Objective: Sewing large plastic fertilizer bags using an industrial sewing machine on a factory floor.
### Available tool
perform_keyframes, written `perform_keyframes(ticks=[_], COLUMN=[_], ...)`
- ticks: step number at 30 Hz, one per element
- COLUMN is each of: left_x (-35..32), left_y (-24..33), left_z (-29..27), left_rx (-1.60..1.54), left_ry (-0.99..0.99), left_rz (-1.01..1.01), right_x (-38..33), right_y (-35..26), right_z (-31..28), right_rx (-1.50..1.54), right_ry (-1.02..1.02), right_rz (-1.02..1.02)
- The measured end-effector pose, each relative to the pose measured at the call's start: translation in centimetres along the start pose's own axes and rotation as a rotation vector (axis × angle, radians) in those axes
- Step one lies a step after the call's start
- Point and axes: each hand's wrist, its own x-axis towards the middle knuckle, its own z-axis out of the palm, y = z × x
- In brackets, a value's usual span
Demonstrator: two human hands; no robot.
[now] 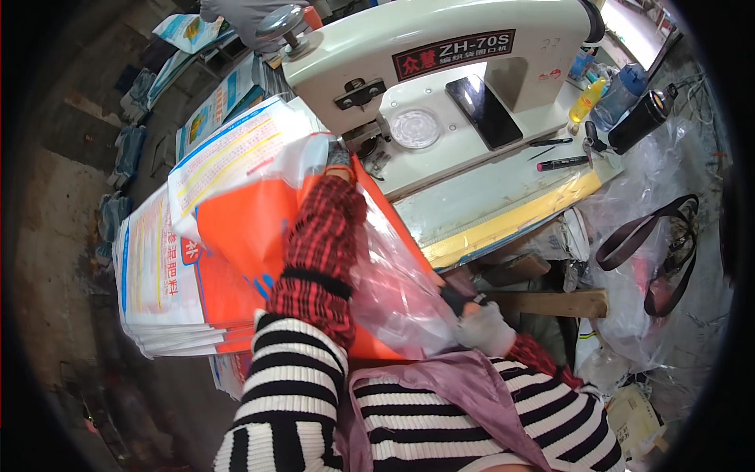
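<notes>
An orange and white woven bag (244, 224) with a clear plastic liner (397, 295) stretches across my lap and up to a cream industrial sewing machine (444, 47). My left hand (339, 160), in a grey glove, is at the bag's upper edge beside the needle area; its fingers are mostly hidden. Lower right, my right hand (484, 326), in a pale glove with dark fingertips, closes on the near right edge of the bag and liner. Its fingertips are slightly blurred. Red checked sleeve covers are on both forearms.
Stacked printed bags (161, 291) lie at left, more bags (224, 102) behind. On the machine bed are a black phone (484, 110) and a marker (562, 164). Bottles (621, 94) stand at far right, above a dark strap (629, 244) and a wooden bar (558, 304).
</notes>
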Motion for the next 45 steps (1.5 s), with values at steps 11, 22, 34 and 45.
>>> perform_keyframes(ticks=[11,22,34,45], left_x=[-27.0,-28.3,-28.7,-32.8], left_y=[-10.1,-7.9,-11.4,1.0], left_z=[-4.1,-15.2,-10.4,-10.0], left_rx=[-0.305,-1.273,-0.569,0.163], left_ry=[-0.502,0.243,-0.358,1.322], left_rz=[0.617,0.254,0.661,-0.014], right_x=[20.1,17.2,20.1,18.0], right_y=[-1.0,-2.3,-6.3,-5.0], right_z=[-5.3,-4.2,-6.2,-2.3], right_rx=[-0.036,-0.272,-0.015,0.067], right_ry=[0.064,0.089,-0.017,0.152], right_rz=[-0.214,-0.351,0.153,-0.103])
